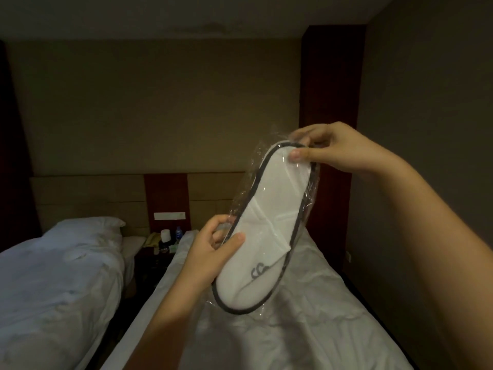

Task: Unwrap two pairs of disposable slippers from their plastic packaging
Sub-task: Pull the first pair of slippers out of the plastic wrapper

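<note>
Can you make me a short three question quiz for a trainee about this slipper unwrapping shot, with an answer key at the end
1. True or false: the slippers are already out of the plastic wrapper.
2. Which hand pinches the upper end of the pack? A) left hand B) right hand C) neither
3. Fill in: the pack is held in the air above a ____ with white sheets.

Key
1. False; clear film still covers the white slippers with dark trim.
2. B; the right hand grips the top end, while the left hand holds the side lower down.
3. bed; a second bed stands to the left, with a nightstand between them.
</note>
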`<state>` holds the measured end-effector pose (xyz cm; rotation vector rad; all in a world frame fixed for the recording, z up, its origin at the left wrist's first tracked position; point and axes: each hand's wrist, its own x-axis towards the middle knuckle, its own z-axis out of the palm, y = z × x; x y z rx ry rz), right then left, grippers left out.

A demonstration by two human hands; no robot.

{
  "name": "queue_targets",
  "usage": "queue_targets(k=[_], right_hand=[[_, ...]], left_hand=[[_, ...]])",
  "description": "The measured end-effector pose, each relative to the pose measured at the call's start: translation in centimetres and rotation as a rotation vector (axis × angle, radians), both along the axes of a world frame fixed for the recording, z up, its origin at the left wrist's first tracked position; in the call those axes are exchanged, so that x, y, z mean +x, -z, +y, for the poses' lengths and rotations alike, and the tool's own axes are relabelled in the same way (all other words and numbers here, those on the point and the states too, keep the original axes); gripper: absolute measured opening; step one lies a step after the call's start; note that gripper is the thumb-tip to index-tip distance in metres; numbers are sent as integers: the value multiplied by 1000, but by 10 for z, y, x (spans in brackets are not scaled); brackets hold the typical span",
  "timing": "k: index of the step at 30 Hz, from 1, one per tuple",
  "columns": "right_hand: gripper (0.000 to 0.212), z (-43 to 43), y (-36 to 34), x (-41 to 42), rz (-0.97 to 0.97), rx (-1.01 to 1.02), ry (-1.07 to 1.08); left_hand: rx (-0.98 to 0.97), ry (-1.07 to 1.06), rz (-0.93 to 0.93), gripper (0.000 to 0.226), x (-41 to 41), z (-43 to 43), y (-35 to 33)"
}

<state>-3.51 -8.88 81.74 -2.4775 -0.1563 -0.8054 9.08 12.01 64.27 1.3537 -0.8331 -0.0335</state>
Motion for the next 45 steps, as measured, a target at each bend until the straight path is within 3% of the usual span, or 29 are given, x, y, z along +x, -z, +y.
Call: queue_targets(k=[5, 11, 14, 19, 23, 27, 31, 35, 38, 41, 42, 45], right_hand=[[32, -14, -2, -4, -282, 215, 55], [23, -23, -5, -14, -572, 446, 112], [27, -25, -5, -15, -648, 476, 173], [26, -30, 16, -20, -733, 537, 284], [33, -38, 53, -19, -736, 713, 360], [33, -49, 93, -16, -790, 1019, 412], [31, -59, 119, -13, -812, 1199, 446], [29, -53, 137, -2, -777, 1257, 467], [29, -39, 149, 11, -726, 1310, 451], [30, -23, 159, 22, -677, 1349, 424], [30, -17, 162, 23, -668, 1355, 408], [30, 0, 173, 25, -608, 1349, 323]], left_hand=[[30, -18, 86, 49, 5, 9, 17], [102, -61, 87, 19, 10, 18, 32], [32, -119, 107, 20, 15, 20, 28], [-150, -234, 98, 43, 30, 37, 13], [-199, -406, 35, 35, 34, 51, -8], [-280, -546, 238, 25, 40, 74, -29], [66, -721, -55, 41, 44, 95, -25], [267, -383, -159, 13, 33, 75, -13], [380, -200, -150, 55, 14, 43, -1], [337, -119, -27, 88, 0, 14, 3], [297, -110, 24, 86, -4, 7, 1], [42, -99, 192, 41, -9, -11, -6]])
